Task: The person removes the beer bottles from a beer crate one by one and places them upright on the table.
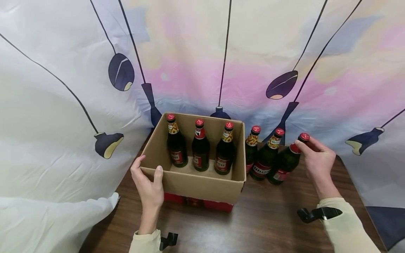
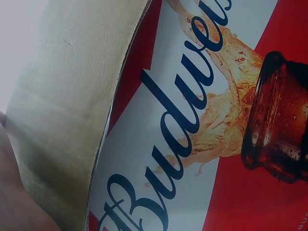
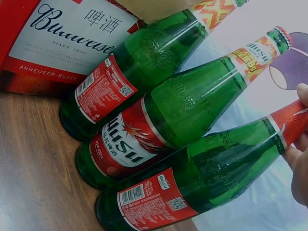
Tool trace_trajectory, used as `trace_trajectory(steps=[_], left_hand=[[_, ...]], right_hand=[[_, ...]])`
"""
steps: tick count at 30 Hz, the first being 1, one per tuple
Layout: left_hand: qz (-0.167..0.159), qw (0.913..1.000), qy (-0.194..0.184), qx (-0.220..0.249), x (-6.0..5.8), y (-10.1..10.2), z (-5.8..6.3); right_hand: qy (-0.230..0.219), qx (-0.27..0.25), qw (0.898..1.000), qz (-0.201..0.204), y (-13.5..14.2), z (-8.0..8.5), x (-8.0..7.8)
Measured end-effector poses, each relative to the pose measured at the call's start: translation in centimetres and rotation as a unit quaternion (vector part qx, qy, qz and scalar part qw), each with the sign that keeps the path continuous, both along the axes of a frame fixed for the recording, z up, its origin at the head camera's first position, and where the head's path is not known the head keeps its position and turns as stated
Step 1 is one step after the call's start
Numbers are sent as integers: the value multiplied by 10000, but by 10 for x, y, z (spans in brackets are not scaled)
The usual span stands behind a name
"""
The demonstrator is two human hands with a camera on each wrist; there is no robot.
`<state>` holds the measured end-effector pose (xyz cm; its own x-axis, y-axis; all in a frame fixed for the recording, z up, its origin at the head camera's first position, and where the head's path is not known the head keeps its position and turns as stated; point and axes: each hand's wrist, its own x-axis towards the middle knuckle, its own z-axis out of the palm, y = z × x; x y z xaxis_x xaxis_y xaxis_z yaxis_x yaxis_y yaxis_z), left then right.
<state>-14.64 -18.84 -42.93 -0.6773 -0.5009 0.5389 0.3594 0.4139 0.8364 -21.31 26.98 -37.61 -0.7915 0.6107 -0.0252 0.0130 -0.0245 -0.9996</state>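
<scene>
An opened cardboard box [image 1: 197, 182], red and white printed outside, holds three dark beer bottles standing in a row, among them the middle bottle [image 1: 200, 149]. My left hand [image 1: 150, 186] grips the box at its near left corner; in the left wrist view only part of that hand [image 2: 19, 192] shows beside the folded-down flap [image 2: 67, 96]. Right of the box, three green beer bottles stand close together. My right hand [image 1: 319, 163] holds the rightmost beer bottle [image 3: 202, 173] by its red-wrapped neck. Beside it are the middle green bottle [image 3: 163, 115] and the one nearest the box [image 3: 144, 53].
Brown wood-grain table [image 1: 262, 218] lies beneath everything. A patterned cloth [image 1: 193, 52] with printed lamps hangs behind, and white fabric [image 1: 57, 221] drapes over the left side of the table.
</scene>
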Motion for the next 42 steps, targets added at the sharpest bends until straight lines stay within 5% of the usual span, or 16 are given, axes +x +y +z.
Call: trace_trajectory(steps=[10, 14, 19, 24, 32, 42], left_hand=[[21, 10000, 82, 40, 2, -4, 3], [-11, 10000, 67, 57, 1, -4, 2], [-20, 10000, 66, 67, 1, -5, 3], [6, 10000, 54, 53, 0, -5, 3], [-3, 9999, 113, 108, 1, -2, 4], [-73, 10000, 12, 65, 4, 0, 3]], right_hand=[[-69, 218, 9996, 186, -4, 11, 1], [782, 1, 9969, -40, -8, 20, 6], [1967, 23, 9805, -26, -23, 39, 10], [2366, 201, 9706, 407, -55, 58, 11], [1860, 301, 9731, 1325, -116, 58, 5], [366, 767, 9750, 2053, -173, 56, -12]])
